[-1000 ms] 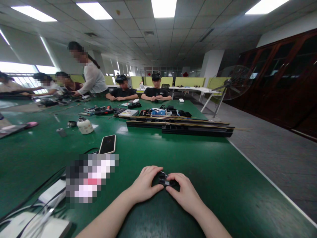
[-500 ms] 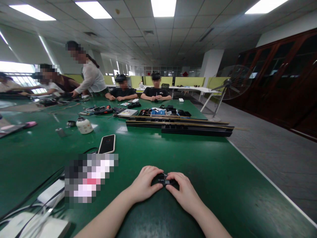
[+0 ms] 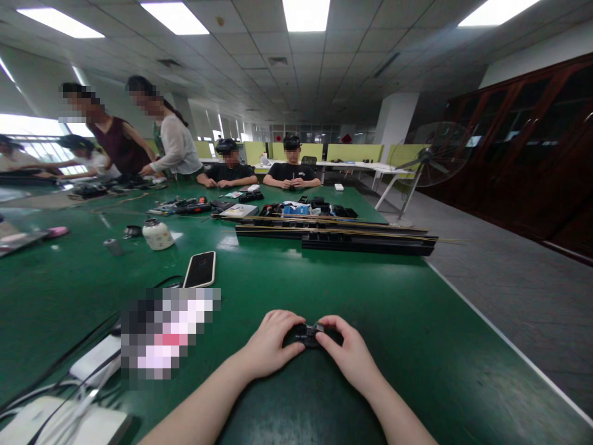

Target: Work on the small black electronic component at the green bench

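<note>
Black part (image 3: 306,337) sits on the green bench (image 3: 259,284), held at opposite ends by left hand (image 3: 274,343) and right hand (image 3: 346,347). Judged light, stiff and possibly slippery; end grips suit it.

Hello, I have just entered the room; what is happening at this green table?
A person holds a small dark part low over the green table, the left hand on one side of it and the right hand on the other. Beyond them lie long black rails, with a phone to the left.
</note>
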Tool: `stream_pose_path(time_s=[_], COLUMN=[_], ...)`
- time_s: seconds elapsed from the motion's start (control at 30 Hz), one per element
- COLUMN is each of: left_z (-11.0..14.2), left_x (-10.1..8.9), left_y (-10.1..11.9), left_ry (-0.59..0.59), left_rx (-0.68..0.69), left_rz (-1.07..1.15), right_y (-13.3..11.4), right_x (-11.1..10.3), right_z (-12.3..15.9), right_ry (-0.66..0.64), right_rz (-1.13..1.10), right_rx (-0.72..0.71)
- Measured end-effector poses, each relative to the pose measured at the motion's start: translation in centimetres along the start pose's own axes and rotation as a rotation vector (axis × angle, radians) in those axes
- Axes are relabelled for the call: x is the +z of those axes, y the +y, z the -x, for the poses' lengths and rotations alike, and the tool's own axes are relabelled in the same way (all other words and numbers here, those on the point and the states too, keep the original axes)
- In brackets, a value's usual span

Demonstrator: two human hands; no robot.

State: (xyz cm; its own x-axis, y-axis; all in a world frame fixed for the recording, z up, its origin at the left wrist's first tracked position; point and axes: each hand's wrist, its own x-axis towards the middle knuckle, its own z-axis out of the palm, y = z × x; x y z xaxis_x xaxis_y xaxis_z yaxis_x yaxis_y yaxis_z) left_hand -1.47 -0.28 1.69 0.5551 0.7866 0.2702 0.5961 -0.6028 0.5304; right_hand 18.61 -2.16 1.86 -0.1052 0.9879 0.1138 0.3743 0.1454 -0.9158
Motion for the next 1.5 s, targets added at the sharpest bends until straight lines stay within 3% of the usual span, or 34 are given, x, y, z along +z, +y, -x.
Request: stream_pose_path(time_s=[0.4,0.7,1.5], left_z=[0.1,-0.1,0.0], left_x=[0.1,0.0,-0.1], left_y=[-0.1,0.0,0.2], left_ry=[-0.003,-0.008,-0.009], left_rx=[-0.007,-0.008,-0.016], left_rz=[-0.002,-0.01,-0.001], right_y=[1.4,0.3,0.1], right_x=[0.3,-0.1,-0.5], right_z=[-0.8,-0.7,-0.6], right_ry=[0.124,0.179,0.274], right_rz=[-0.303,-0.461,-0.625], right_rx=[0.068,0.145,0.244])
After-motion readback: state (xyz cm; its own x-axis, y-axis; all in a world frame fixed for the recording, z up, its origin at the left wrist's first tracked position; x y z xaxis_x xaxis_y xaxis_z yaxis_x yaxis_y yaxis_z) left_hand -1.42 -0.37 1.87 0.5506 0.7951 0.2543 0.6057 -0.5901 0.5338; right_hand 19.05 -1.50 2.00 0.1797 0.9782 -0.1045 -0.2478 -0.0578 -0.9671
